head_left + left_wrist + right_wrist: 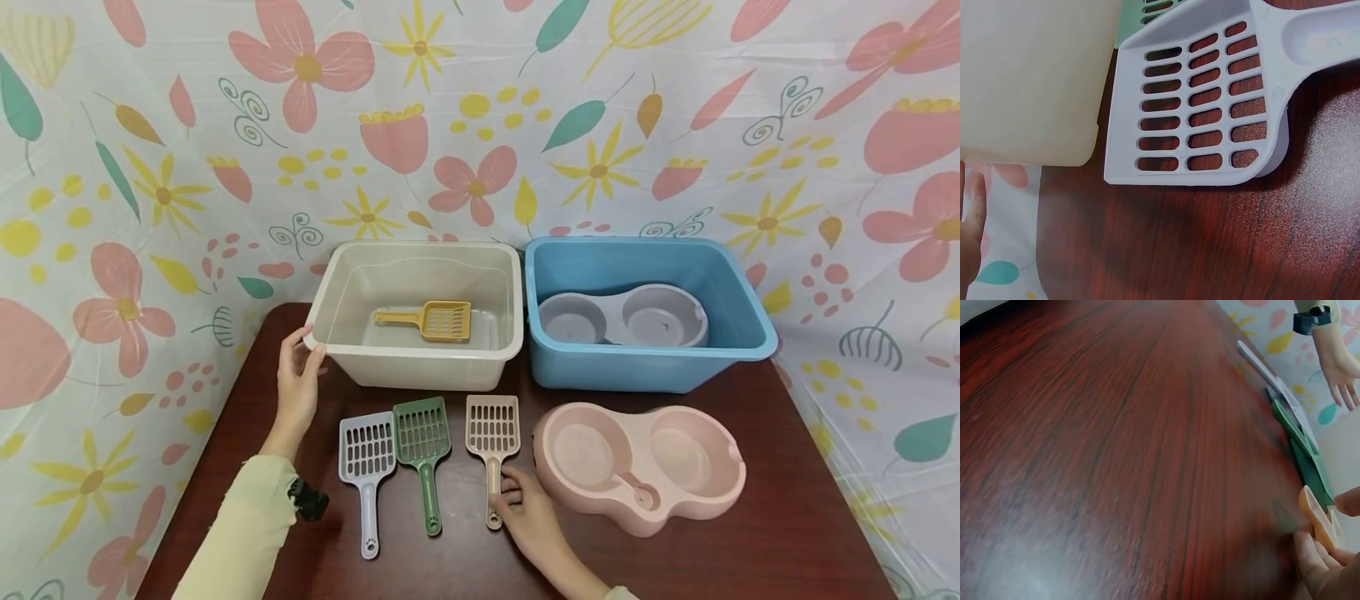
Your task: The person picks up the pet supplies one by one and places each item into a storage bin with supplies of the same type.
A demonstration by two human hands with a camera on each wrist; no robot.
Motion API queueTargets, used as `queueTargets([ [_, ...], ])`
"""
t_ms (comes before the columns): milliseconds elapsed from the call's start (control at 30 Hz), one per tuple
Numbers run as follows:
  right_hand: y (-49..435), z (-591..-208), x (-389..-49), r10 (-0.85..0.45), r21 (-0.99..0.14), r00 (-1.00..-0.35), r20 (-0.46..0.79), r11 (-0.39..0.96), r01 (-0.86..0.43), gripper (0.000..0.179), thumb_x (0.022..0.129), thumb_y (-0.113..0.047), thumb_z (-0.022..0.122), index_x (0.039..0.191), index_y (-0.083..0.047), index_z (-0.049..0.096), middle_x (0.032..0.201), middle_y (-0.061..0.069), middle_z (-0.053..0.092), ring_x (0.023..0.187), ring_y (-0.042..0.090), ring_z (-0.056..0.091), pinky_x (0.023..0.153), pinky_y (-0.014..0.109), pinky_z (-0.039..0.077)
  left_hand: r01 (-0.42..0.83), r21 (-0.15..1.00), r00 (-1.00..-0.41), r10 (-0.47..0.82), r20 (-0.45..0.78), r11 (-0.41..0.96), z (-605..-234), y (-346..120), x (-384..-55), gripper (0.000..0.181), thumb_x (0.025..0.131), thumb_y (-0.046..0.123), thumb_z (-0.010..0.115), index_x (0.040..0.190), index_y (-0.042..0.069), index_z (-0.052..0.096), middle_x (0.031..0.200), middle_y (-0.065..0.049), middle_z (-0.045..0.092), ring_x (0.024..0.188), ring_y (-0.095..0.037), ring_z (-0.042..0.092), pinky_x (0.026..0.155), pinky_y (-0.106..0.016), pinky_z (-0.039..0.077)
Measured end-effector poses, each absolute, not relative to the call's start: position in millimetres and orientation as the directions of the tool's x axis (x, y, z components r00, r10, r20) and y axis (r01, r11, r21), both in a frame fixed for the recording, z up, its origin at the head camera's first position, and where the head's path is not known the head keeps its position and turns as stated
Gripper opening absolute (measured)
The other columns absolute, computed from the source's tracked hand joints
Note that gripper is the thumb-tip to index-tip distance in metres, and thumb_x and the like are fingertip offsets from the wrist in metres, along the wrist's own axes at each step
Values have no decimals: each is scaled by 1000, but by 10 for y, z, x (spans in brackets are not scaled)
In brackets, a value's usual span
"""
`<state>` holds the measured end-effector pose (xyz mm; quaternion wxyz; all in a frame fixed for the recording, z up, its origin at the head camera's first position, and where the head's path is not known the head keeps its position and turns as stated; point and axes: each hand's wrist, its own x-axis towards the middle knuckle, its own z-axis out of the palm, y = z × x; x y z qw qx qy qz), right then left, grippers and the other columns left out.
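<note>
Here's the right hand point(531, 515), thumb and fingers pinching the beige scoop point(492, 457) on the desk point(405, 575), hiding some handle; left hand point(297, 392), fingers loosely apart, touches the cream tub point(420, 368); the blue tub point(615, 368) hides the grey bowl's point(615, 315) base.

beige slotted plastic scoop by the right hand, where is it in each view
Head: lower centre, the beige slotted plastic scoop with the right hand at its handle.
Left wrist: not in it.
Right wrist: lower right edge, between that hand's thumb and fingers.
Shared landmark: the lavender slotted plastic scoop, left of centre, upper right and upper right respectively.
</note>
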<state>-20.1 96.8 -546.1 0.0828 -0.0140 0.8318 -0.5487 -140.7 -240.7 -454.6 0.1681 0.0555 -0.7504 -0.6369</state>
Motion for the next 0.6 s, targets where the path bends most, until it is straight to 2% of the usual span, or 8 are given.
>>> queueTargets([
  [300,887,-5507,-250,-96,-910,-984,-149,404,98,62,80,-1,78,131,17,47,95,11,62,75,14,60,58,23,51,139,974,-937,-295,187,176,-4546,-2410,-1427,44,103,9,49,143,-3,37,130,-20,50,103,-6,52,79,-19,46],
  [600,893,-5468,-243,-104,-941,-981,-163,314,124,60,82,10,71,134,18,43,97,15,59,76,18,59,58,25,52,136,974,-939,-288,185,182,-4577,-2393,-1409,46,105,14,48,146,0,34,135,-22,48,105,-6,52,80,-19,46],
])
